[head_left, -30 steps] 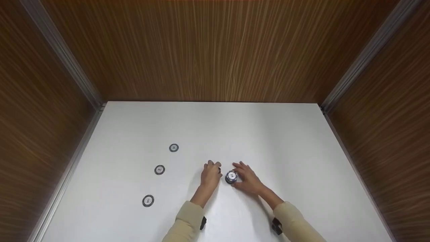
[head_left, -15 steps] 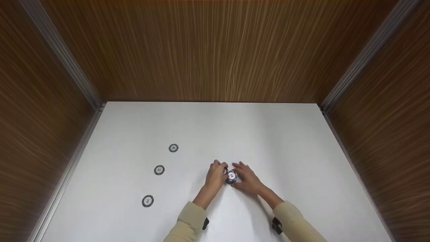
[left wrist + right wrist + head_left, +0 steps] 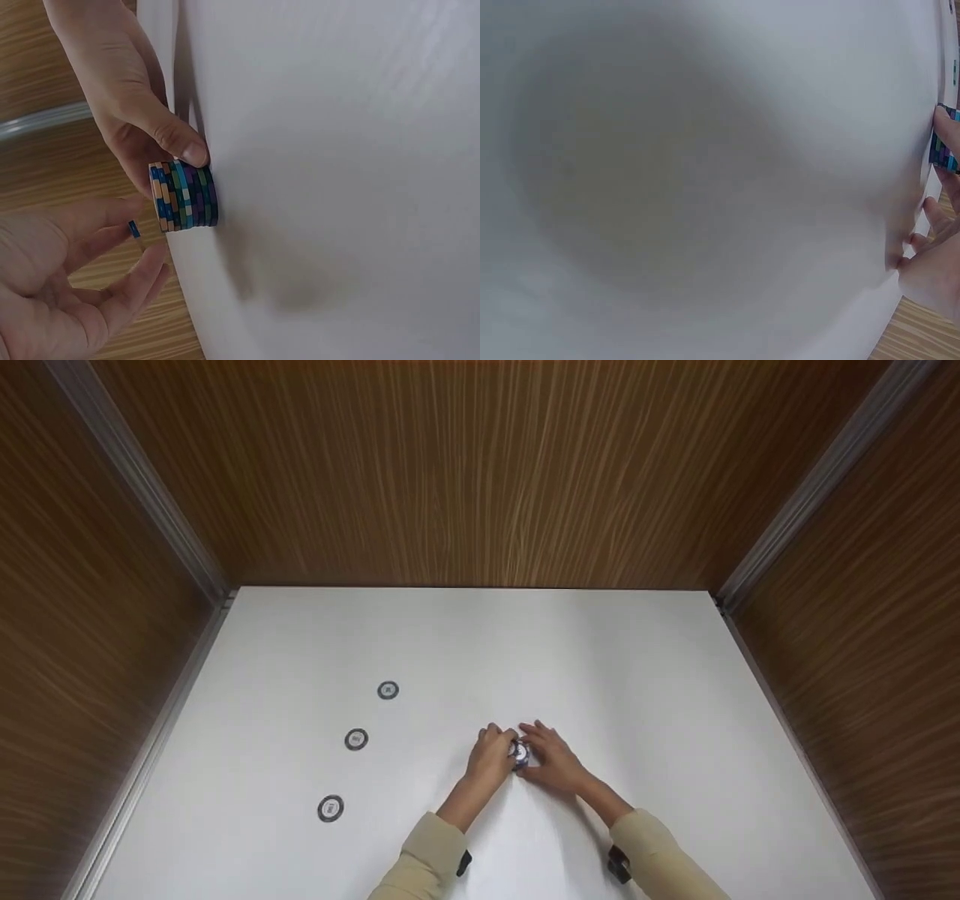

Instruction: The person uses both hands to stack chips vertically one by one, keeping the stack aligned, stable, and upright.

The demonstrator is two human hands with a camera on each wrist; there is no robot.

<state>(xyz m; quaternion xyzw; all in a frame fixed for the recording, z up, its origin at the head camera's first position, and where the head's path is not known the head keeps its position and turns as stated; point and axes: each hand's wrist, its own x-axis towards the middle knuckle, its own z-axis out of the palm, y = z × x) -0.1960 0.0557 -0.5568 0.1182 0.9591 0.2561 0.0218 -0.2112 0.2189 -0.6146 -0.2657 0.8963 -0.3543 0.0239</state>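
A stack of poker chips [image 3: 184, 196] with multicoloured edges stands on the white table, right of centre in the head view. My right hand [image 3: 556, 763] steadies it, thumb on one side and fingers on the other. In the right wrist view, that stack [image 3: 938, 152] shows only at the right edge. My left hand [image 3: 490, 757] pinches a single poker chip [image 3: 135, 229] between thumb and fingertips. In the left wrist view, this chip is just off the top face of the stack, nearly parallel to it. From the head, the left fingers partly cover the stack.
Three dark-rimmed chips lie flat and apart on the left of the white table [image 3: 615, 675]: a far chip [image 3: 388, 690], a middle chip [image 3: 356, 739] and a near chip [image 3: 331, 808]. Wood-grain panels [image 3: 480, 472] stand at the back and both sides.
My left hand has moved right with its pinched chip, from beside the stack to over its top. My right hand has stayed at the stack. The three loose chips lie where they were.
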